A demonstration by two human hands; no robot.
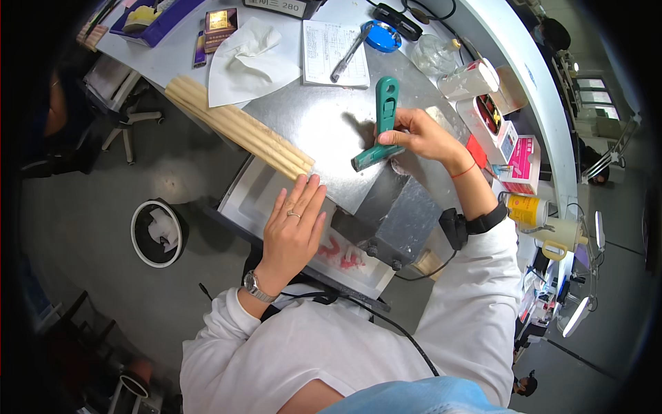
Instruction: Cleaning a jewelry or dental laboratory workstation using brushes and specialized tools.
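Note:
My right hand (422,136) is closed round a green scraper (387,103), where its long slotted handle meets the wide crosswise head. The scraper is above the metal work plate (296,114). Fingers stretched out, my left hand (296,221) is at the near end of several pale wooden rods (238,131). The fingertips appear to touch the rod ends. The rods lie side by side at the plate's left edge, with their far ends under a crumpled white paper (248,58). Right below the scraper is a dark grey metal block (400,214).
An open drawer (241,196) is under the table edge. A notebook (327,45) with a pen (350,55) and a blue round lid (383,36) are at the back. Cups, boxes and a yellow-labelled jar (527,210) line the right side. A bin (157,233) stands on the floor left.

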